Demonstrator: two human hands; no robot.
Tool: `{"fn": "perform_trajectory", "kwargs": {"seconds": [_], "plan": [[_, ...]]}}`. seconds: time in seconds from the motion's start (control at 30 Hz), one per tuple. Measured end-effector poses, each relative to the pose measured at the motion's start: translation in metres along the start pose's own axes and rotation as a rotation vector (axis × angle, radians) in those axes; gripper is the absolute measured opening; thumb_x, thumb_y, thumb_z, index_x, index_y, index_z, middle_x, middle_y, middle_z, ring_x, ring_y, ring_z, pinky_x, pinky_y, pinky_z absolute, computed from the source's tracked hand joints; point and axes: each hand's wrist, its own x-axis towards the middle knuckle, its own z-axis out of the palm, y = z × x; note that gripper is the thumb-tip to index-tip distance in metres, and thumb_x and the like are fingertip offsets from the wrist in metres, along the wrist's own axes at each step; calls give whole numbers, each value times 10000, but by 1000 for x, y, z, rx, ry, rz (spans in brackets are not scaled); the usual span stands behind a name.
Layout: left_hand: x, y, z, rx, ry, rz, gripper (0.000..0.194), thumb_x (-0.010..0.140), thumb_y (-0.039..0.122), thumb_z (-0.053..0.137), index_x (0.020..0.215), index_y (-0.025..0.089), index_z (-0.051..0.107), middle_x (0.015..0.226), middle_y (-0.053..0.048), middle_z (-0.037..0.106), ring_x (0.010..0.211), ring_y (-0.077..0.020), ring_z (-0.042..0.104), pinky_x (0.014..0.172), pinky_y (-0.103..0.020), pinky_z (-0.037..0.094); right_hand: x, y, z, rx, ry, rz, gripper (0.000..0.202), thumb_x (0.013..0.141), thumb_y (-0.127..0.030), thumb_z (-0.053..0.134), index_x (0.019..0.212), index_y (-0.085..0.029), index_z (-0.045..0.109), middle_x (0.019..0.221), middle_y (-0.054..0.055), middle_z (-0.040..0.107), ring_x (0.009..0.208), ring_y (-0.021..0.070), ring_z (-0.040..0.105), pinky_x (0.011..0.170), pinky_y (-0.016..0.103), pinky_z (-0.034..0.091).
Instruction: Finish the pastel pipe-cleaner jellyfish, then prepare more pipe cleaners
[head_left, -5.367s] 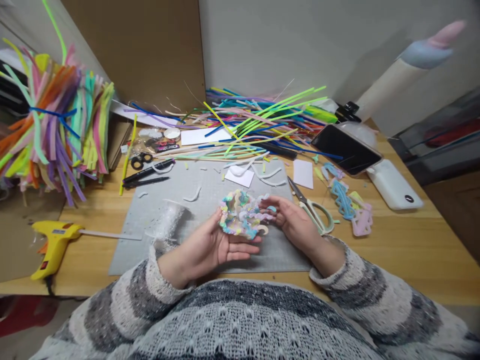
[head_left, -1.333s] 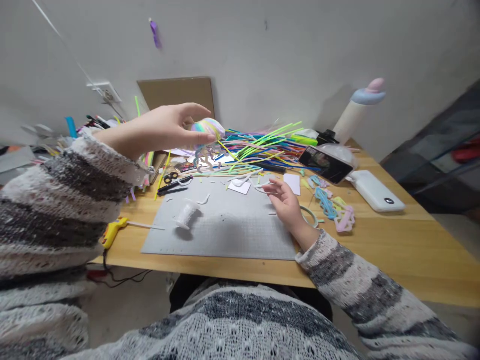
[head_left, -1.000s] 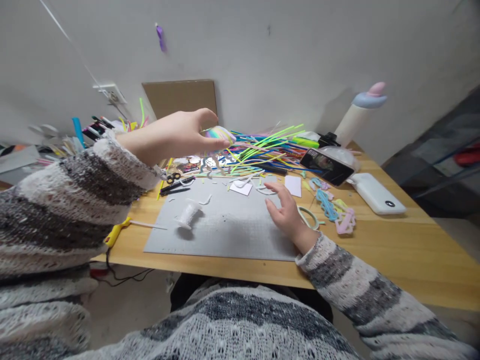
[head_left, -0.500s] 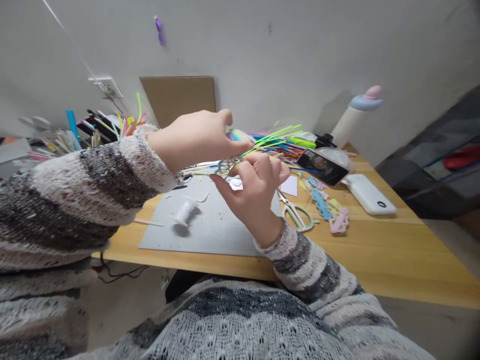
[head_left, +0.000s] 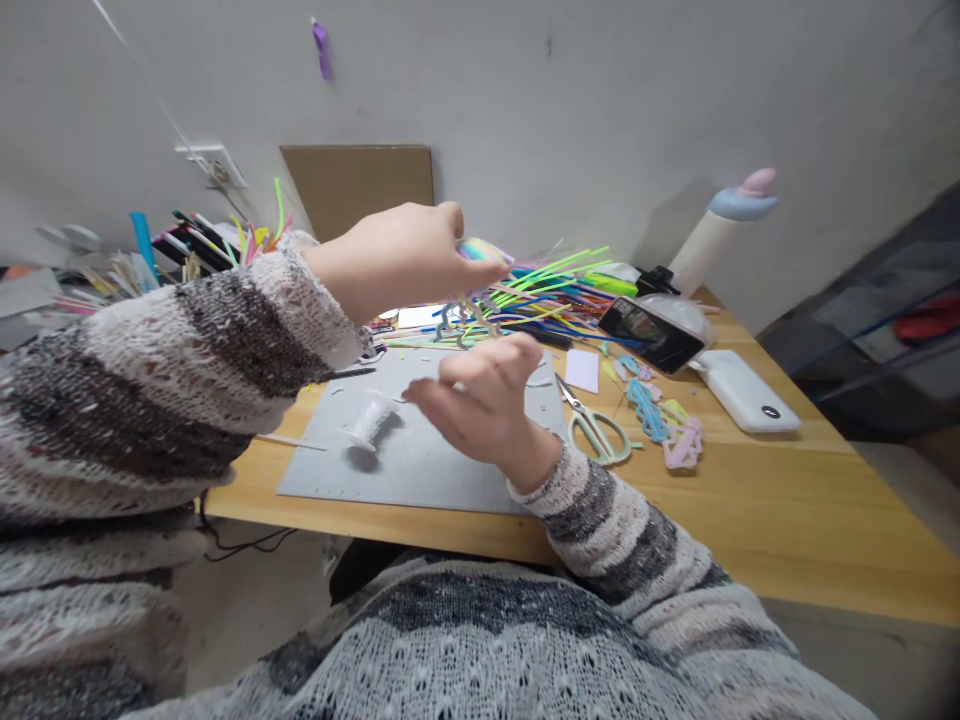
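Raised over the back of the desk, my left hand (head_left: 405, 250) is closed on a pastel rainbow-coloured item (head_left: 484, 250). Small curly pale pieces (head_left: 466, 320) hang just below it. My right hand (head_left: 484, 400) is lower, above the grey mat (head_left: 427, 465), its fingers bent and slightly blurred; whether anything thin is between them cannot be made out. A spool of clear thread (head_left: 369, 422) lies on the mat to the left of my right hand.
Scissors (head_left: 598, 432), a white card (head_left: 582, 371), pastel clips (head_left: 646, 410), a phone (head_left: 651, 334) and a white power bank (head_left: 750, 392) lie to the right. Colourful pipe cleaners (head_left: 559, 285) spread behind. A brown board (head_left: 360, 190) leans on the wall.
My right hand has dropped away from my left hand and the hanging pieces, down over the mat. My left hand still holds the rainbow item, almost in place.
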Motion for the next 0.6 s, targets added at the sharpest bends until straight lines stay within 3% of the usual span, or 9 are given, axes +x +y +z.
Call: {"fn": "perform_trajectory", "kwargs": {"seconds": [0.07, 0.1, 0.13, 0.2, 0.27, 0.33, 0.47, 0.6], "plan": [[2, -3, -4, 68, 0, -10, 634, 719, 592, 674, 1078, 73, 620, 1037, -114, 616, 1161, -352, 480, 1095, -513, 266, -1, 0, 1, 99, -24, -226, 218, 922, -379, 556, 726, -291, 581, 782, -52, 589, 848, 152, 475, 912, 365, 298], [2, -4, -6, 86, 4, -15, 667, 710, 621, 666, 1085, 72, 617, 1029, -117, 619, 1139, -345, 493, 1084, -506, 282, -1, 0, 1, 147, -26, -268, 273, 927, -385, 547, 683, -263, 548, 743, -51, 573, 814, 145, 472, 897, 355, 306], [2, -4, -8, 96, 9, -13, 674, 708, 634, 659, 1084, 76, 618, 1025, -119, 623, 1125, -336, 502, 1073, -492, 301, 0, 1, 2, 177, -13, -247, 293, 932, -381, 536, 673, -246, 529, 727, -45, 563, 798, 142, 475, 886, 352, 312], [1, -5, -10, 109, 21, -1, 658, 706, 641, 657, 1065, 90, 628, 1017, -124, 633, 1101, -323, 518, 1047, -466, 340, 3, 3, 5, 158, 44, -56, 196, 944, -330, 512, 776, -242, 564, 803, -20, 588, 842, 147, 505, 886, 359, 317], [0, -6, -10, 141, 31, 22, 663, 714, 667, 634, 1060, 101, 632, 1005, -136, 638, 1057, -319, 542, 1013, -476, 371, 6, 6, 6, 52, 119, 165, 107, 939, -292, 507, 978, -239, 592, 968, 25, 609, 951, 169, 527, 897, 378, 313], [-2, -5, -8, 169, 42, 37, 681, 721, 691, 613, 1067, 104, 632, 987, -149, 638, 1017, -331, 562, 986, -524, 381, 8, 10, 7, -65, 175, 269, 150, 920, -306, 541, 1049, -254, 596, 1021, 35, 601, 981, 185, 528, 895, 391, 301], [-3, -2, 0, 56, 44, 12, 555, 681, 593, 723, 967, 123, 644, 976, -146, 636, 1114, -392, 533, 1023, -596, 331, 9, 14, 2, -170, 259, 292, 140, 874, -388, 613, 851, -250, 628, 896, 5, 586, 882, 173, 517, 874, 380, 295], [-3, 3, 4, -173, 40, 47, 373, 662, 408, 791, 834, 120, 629, 976, -109, 638, 1245, -401, 470, 1089, -555, 309, 11, 11, -3, -140, 201, 365, 371, 890, -460, 566, 624, -201, 552, 797, 8, 557, 831, 174, 497, 861, 380, 297]]}}
